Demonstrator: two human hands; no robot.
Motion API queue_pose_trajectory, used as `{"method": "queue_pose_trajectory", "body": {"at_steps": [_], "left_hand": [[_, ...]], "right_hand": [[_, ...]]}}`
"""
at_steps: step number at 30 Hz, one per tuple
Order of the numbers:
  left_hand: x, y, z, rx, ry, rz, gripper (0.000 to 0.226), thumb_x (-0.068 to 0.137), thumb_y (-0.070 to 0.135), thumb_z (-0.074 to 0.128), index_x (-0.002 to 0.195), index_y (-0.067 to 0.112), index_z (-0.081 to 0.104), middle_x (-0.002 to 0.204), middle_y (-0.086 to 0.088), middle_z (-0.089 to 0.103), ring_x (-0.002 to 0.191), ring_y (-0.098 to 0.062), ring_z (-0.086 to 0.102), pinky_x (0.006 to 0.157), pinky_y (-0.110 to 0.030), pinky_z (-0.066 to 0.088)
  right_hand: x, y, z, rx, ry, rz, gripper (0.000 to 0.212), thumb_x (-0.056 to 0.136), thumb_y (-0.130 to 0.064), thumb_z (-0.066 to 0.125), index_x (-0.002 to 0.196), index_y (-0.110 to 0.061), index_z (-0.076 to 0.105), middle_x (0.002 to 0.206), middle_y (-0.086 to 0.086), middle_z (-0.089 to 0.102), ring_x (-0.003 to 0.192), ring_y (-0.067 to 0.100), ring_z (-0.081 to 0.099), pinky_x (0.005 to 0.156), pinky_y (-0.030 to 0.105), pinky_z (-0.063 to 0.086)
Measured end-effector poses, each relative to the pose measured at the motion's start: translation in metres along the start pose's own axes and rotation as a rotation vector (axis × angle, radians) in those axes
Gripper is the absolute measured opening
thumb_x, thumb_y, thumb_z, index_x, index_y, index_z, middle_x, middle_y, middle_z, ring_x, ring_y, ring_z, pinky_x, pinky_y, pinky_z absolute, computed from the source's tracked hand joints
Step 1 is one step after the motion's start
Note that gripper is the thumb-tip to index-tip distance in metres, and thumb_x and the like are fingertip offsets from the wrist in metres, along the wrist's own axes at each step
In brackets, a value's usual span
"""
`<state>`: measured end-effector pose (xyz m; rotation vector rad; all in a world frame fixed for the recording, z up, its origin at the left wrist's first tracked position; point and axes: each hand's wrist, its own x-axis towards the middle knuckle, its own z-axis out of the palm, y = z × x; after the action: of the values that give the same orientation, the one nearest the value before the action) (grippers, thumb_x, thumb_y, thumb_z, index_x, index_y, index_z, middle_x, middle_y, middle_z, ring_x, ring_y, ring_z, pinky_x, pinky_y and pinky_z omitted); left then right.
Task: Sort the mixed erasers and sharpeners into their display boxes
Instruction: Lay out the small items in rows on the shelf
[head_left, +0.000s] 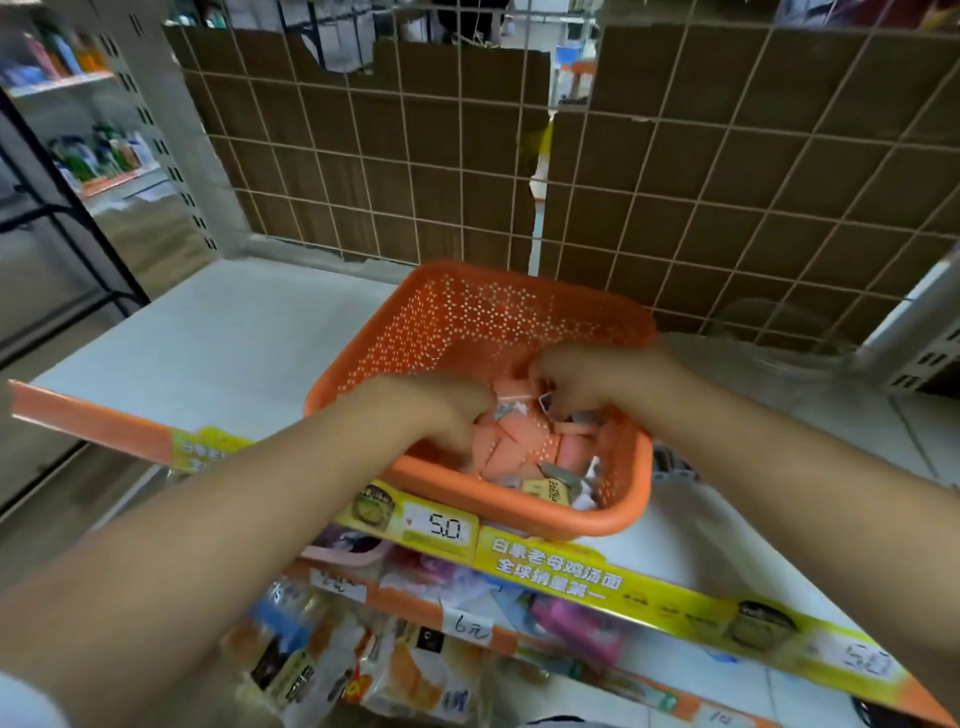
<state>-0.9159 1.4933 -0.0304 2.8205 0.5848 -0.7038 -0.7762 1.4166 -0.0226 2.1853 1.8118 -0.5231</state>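
Two hands (431, 410) (587, 379) in one basket (467, 312); blurred fingers, grip perhaps unreadable.

We are losing the fingertips of both hands behind their own knuckles inside the orange basket (519, 322), so whether the left hand (436, 410) or the right hand (587, 379) is pinching anything is not showing. The small items (519, 447) under them are blurring together. Both forearms are running off the frame's lower edge.
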Motion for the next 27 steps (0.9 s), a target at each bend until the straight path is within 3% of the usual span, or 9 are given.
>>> {"method": "queue_pose_trajectory", "body": {"at_steps": [8, 11, 13, 15, 17, 20, 22, 25, 27], "left_hand": [[-0.011, -0.001, -0.008, -0.123, 0.193, 0.022, 0.035, 0.075, 0.032, 0.072, 0.1, 0.02, 0.051, 0.089, 0.002, 0.049, 0.079, -0.015, 0.047, 0.064, -0.026, 0.036], [-0.021, 0.004, -0.014, -0.232, 0.332, 0.028, 0.05, 0.076, 0.03, 0.071, 0.121, 0.02, 0.052, 0.096, 0.003, 0.054, 0.089, -0.015, 0.053, 0.076, -0.027, 0.044], [-0.029, 0.011, -0.018, -0.292, 0.414, 0.05, 0.05, 0.076, 0.031, 0.07, 0.123, 0.023, 0.052, 0.106, 0.002, 0.058, 0.095, -0.014, 0.054, 0.083, -0.028, 0.045], [-0.038, 0.021, -0.022, -0.347, 0.493, 0.075, 0.048, 0.077, 0.031, 0.069, 0.122, 0.026, 0.053, 0.114, 0.004, 0.058, 0.1, -0.012, 0.054, 0.086, -0.026, 0.044], [-0.046, 0.035, -0.024, -0.371, 0.568, 0.085, 0.049, 0.077, 0.032, 0.069, 0.123, 0.026, 0.052, 0.12, 0.004, 0.057, 0.104, -0.01, 0.052, 0.085, -0.021, 0.04], [-0.05, 0.061, -0.027, -0.385, 0.687, 0.108, 0.053, 0.076, 0.028, 0.07, 0.126, 0.024, 0.052, 0.125, 0.004, 0.056, 0.11, -0.012, 0.05, 0.083, -0.014, 0.031], [-0.049, 0.08, -0.027, -0.385, 0.744, 0.139, 0.054, 0.074, 0.025, 0.072, 0.126, 0.023, 0.053, 0.124, 0.003, 0.056, 0.11, -0.013, 0.051, 0.081, -0.013, 0.029], [-0.043, 0.114, -0.026, -0.36, 0.799, 0.194, 0.055, 0.073, 0.031, 0.072, 0.124, 0.019, 0.056, 0.121, -0.001, 0.058, 0.106, -0.014, 0.053, 0.084, -0.014, 0.03], [-0.039, 0.137, -0.026, -0.332, 0.814, 0.229, 0.058, 0.067, 0.037, 0.064, 0.12, 0.012, 0.059, 0.114, -0.008, 0.062, 0.095, -0.012, 0.053, 0.079, -0.005, 0.027]], "right_hand": [[-0.018, 0.001, -0.006, 0.171, 0.302, -0.038, 0.028, 0.083, -0.025, 0.064, 0.11, -0.017, 0.058, 0.102, 0.0, 0.057, 0.093, 0.016, 0.054, 0.073, 0.025, 0.043], [-0.036, 0.003, -0.006, 0.343, 0.456, -0.103, 0.037, 0.083, -0.021, 0.065, 0.118, -0.018, 0.056, 0.116, 0.002, 0.058, 0.104, 0.015, 0.054, 0.087, 0.027, 0.043], [-0.055, 0.005, -0.003, 0.441, 0.572, -0.165, 0.042, 0.083, -0.016, 0.064, 0.124, -0.015, 0.055, 0.123, 0.0, 0.057, 0.109, 0.007, 0.051, 0.086, 0.008, 0.035], [-0.074, 0.009, 0.003, 0.494, 0.697, -0.226, 0.033, 0.082, -0.014, 0.066, 0.115, -0.012, 0.063, 0.11, -0.006, 0.06, 0.098, -0.005, 0.048, 0.081, 0.001, 0.032], [-0.091, 0.018, 0.01, 0.57, 0.79, -0.229, 0.027, 0.078, -0.016, 0.071, 0.104, -0.011, 0.069, 0.098, -0.011, 0.059, 0.087, -0.004, 0.051, 0.077, 0.005, 0.038], [-0.117, 0.04, 0.022, 0.769, 0.781, -0.155, 0.038, 0.069, -0.015, 0.078, 0.099, -0.033, 0.063, 0.097, -0.018, 0.058, 0.08, 0.0, 0.058, 0.078, 0.018, 0.046], [-0.136, 0.055, 0.03, 0.815, 0.776, -0.15, 0.053, 0.067, -0.004, 0.078, 0.095, -0.043, 0.055, 0.099, -0.017, 0.058, 0.083, -0.004, 0.059, 0.079, 0.014, 0.046], [-0.169, 0.084, 0.041, 0.841, 0.726, -0.109, 0.052, 0.073, 0.003, 0.071, 0.102, -0.036, 0.054, 0.094, -0.021, 0.056, 0.079, -0.016, 0.055, 0.074, 0.002, 0.041], [-0.192, 0.103, 0.048, 0.778, 0.693, -0.077, 0.049, 0.075, -0.003, 0.071, 0.107, -0.034, 0.052, 0.085, -0.026, 0.053, 0.075, -0.013, 0.055, 0.069, 0.003, 0.042]]}}
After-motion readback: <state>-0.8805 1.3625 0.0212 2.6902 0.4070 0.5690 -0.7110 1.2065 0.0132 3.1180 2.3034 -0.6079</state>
